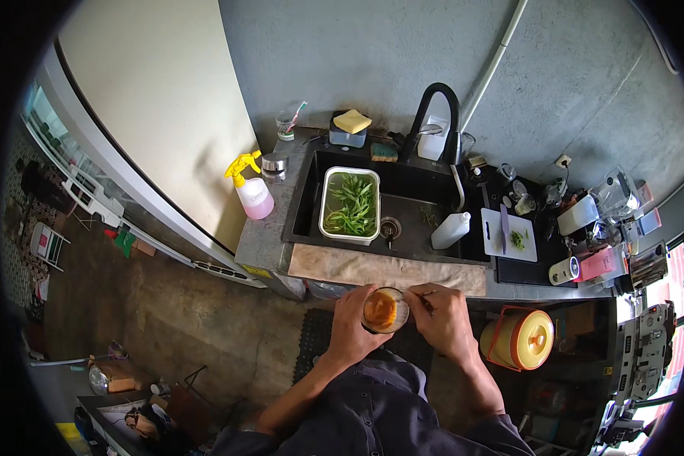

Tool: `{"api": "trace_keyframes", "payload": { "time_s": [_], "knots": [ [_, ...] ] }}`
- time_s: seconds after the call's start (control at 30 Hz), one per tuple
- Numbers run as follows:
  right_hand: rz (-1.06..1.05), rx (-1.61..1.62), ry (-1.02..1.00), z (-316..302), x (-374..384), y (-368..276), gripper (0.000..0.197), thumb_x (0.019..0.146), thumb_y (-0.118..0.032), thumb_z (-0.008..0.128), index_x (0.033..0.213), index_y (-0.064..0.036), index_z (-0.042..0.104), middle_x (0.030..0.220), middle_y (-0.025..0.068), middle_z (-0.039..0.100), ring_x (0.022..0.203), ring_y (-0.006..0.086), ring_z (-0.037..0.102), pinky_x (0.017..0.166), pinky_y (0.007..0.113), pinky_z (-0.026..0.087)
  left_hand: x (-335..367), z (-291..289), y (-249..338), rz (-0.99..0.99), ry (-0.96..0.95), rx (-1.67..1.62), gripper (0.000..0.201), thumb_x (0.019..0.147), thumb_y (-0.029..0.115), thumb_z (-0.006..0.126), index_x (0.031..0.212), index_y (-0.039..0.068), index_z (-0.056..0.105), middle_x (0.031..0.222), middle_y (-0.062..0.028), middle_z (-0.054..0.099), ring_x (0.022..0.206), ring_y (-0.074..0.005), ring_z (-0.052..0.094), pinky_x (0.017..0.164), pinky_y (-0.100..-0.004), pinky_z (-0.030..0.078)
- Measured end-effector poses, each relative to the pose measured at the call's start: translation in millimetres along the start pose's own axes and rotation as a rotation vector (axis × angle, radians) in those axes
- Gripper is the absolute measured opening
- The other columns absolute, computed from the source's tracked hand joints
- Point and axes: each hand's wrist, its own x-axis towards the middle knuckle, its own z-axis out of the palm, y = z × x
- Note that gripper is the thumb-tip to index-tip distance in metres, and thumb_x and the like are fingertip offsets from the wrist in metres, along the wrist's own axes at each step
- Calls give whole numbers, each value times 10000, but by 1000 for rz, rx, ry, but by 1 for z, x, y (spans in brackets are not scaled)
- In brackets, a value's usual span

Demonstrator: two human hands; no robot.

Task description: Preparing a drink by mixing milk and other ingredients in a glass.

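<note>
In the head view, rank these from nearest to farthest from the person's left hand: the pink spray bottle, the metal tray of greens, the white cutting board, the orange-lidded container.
From the left hand:
1. Metal tray of greens, straight ahead in the sink.
2. Pink spray bottle, ahead-left on the counter corner.
3. Orange-lidded container, to the right below the counter, and white cutting board, ahead-right: too close to call.

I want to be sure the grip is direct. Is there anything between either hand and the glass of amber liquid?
Nothing visible. The left hand wraps straight around the glass of amber liquid, and the right hand touches its rim, holding a thin tool there. The cloth on the counter edge lies beyond them, apart from the glass.
</note>
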Motion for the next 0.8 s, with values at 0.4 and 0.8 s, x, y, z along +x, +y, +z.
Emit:
{"api": "trace_keyframes", "payload": {
  "time_s": [0.4,0.8],
  "knots": [
    [9,-55,87,-9,-7,2,138,974,-81,812,1012,51,831,940,204,831,771,325,816,696,372,610,-7,10,4,16,-24,21,1016,655,196,1055,1525,52,552,1430,-144,672,1330,-376,633,1138,-503,474],
    [15,-41,21,-15,-14,8,113,963,-57,811,1011,44,830,938,198,828,769,302,810,684,358,594,-11,18,9,4,-7,1,943,691,205,1052,1503,78,591,1403,-146,691,1307,-389,648,1130,-499,500]
  ]
}}
